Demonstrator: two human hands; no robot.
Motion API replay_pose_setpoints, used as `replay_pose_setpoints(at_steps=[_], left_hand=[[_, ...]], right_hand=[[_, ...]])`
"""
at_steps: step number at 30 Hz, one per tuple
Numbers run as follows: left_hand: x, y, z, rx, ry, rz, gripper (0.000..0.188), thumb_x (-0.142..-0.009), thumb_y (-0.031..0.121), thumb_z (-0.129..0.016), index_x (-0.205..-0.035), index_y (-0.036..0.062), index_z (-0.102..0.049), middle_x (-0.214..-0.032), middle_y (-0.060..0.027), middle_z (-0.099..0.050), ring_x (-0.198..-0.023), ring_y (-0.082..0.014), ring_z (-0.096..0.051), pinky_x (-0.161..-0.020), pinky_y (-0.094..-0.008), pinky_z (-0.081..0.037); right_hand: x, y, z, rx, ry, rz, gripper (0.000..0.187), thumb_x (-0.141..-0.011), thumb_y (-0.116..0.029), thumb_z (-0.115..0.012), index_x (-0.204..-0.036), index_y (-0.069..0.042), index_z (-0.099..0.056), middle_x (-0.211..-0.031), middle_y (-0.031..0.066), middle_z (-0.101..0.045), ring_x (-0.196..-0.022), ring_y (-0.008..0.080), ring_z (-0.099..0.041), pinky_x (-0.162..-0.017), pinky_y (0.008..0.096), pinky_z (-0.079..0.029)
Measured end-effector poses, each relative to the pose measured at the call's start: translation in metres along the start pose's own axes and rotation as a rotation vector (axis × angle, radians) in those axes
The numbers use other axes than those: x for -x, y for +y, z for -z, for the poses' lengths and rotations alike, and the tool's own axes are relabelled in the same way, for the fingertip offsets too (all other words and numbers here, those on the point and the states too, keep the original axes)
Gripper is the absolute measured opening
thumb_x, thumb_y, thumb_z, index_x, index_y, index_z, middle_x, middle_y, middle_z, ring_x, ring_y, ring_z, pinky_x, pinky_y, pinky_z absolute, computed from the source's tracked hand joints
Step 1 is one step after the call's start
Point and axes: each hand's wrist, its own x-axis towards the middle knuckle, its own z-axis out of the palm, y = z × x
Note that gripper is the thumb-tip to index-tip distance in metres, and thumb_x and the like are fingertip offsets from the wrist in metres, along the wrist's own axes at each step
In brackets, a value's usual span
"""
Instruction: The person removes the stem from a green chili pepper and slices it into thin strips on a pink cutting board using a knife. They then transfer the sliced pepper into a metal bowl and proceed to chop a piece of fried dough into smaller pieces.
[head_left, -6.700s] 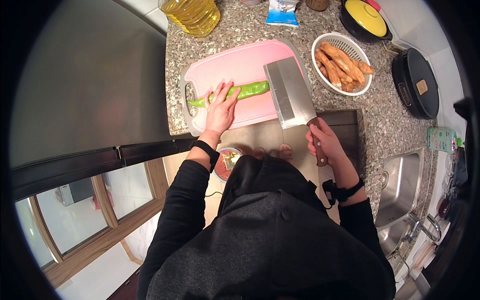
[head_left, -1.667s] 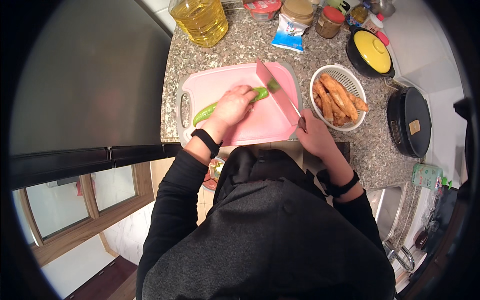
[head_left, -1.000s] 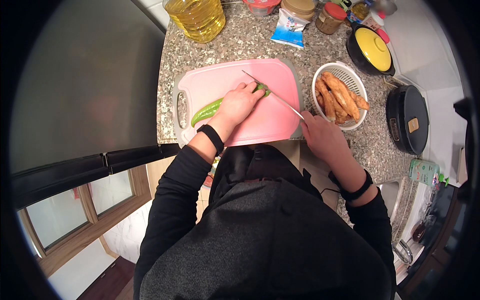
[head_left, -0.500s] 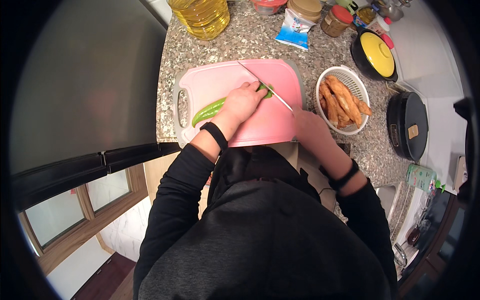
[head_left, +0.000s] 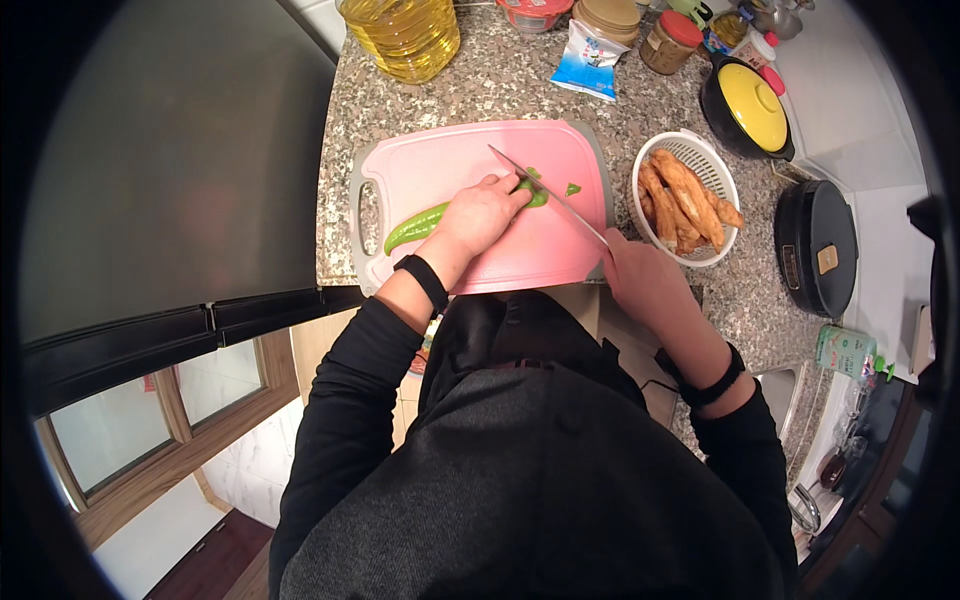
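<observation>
A long green pepper [head_left: 416, 228] lies across the pink cutting board [head_left: 450, 160]. Closed over its right part, my left hand [head_left: 480, 215] presses it to the board. My right hand [head_left: 640, 280] grips a knife [head_left: 565, 205] by its handle, which the fingers hide. The blade slants up and left over the pepper's right end, close to my left fingertips. Small cut green pieces [head_left: 573, 188] lie on the board to the right of the blade.
Right of the board stands a white basket [head_left: 730, 165] of fried dough sticks [head_left: 685, 200]. Beyond are a yellow-lidded pot [head_left: 752, 95] and a black round appliance [head_left: 815, 250]. An oil jug [head_left: 405, 40], a blue-white packet [head_left: 588, 65] and a red-lidded jar [head_left: 670, 42] stand at the back.
My right hand has shifted right and slightly nearer with the knife. A cut green piece now lies apart on the board's right side. My left hand stays on the pepper.
</observation>
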Motion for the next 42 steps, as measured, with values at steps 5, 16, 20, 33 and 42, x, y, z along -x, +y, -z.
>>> replay_pose_setpoints(at_steps=[5,16,20,33,42], left_hand=[[-0.002,0.0,-0.002,0.008,0.006,0.008,0.03,-0.086,0.013,-0.059,-0.116,0.0136,-0.066,-0.112,-0.0044,-0.062,-0.101,-0.0254,-0.064,-0.084,-0.0374,-0.056],[0.004,-0.005,0.001,0.037,-0.023,0.02,0.033,-0.085,0.011,-0.058,-0.117,0.0129,-0.066,-0.114,-0.0061,-0.062,-0.105,-0.0268,-0.063,-0.09,-0.0377,-0.054],[0.003,-0.006,-0.004,0.064,0.006,0.009,0.032,-0.086,0.012,-0.057,-0.117,0.0131,-0.067,-0.115,-0.0061,-0.063,-0.105,-0.0266,-0.064,-0.09,-0.0378,-0.054],[0.006,-0.014,-0.005,0.178,0.048,0.06,0.03,-0.086,0.009,-0.058,-0.114,0.0091,-0.067,-0.114,-0.0093,-0.063,-0.105,-0.0297,-0.064,-0.088,-0.039,-0.055],[0.007,-0.012,-0.009,0.191,0.089,0.044,0.031,-0.086,0.008,-0.057,-0.115,0.0078,-0.067,-0.115,-0.0102,-0.064,-0.105,-0.03,-0.064,-0.089,-0.0391,-0.054]], right_hand=[[-0.038,-0.008,-0.03,-0.106,0.094,0.015,0.021,-0.099,-0.019,-0.048,-0.111,-0.002,-0.051,-0.079,0.0204,-0.067,-0.075,0.0416,-0.067,-0.067,0.0546,-0.053],[-0.023,-0.01,0.001,-0.115,0.119,0.017,0.022,-0.097,-0.019,-0.048,-0.111,-0.002,-0.053,-0.081,0.0214,-0.067,-0.076,0.0418,-0.067,-0.069,0.0543,-0.052],[-0.009,-0.005,0.002,-0.027,0.027,0.028,0.024,-0.097,-0.018,-0.047,-0.111,0.0,-0.053,-0.078,0.0223,-0.067,-0.074,0.0412,-0.067,-0.067,0.0541,-0.052],[-0.047,-0.017,-0.016,-0.193,0.166,0.022,0.024,-0.101,-0.023,-0.047,-0.111,-0.002,-0.054,-0.079,0.024,-0.066,-0.079,0.0448,-0.065,-0.07,0.0564,-0.049],[-0.044,-0.021,-0.023,-0.072,0.013,-0.006,0.024,-0.101,-0.024,-0.048,-0.114,-0.004,-0.052,-0.082,0.0229,-0.067,-0.081,0.0448,-0.065,-0.072,0.0566,-0.049]])
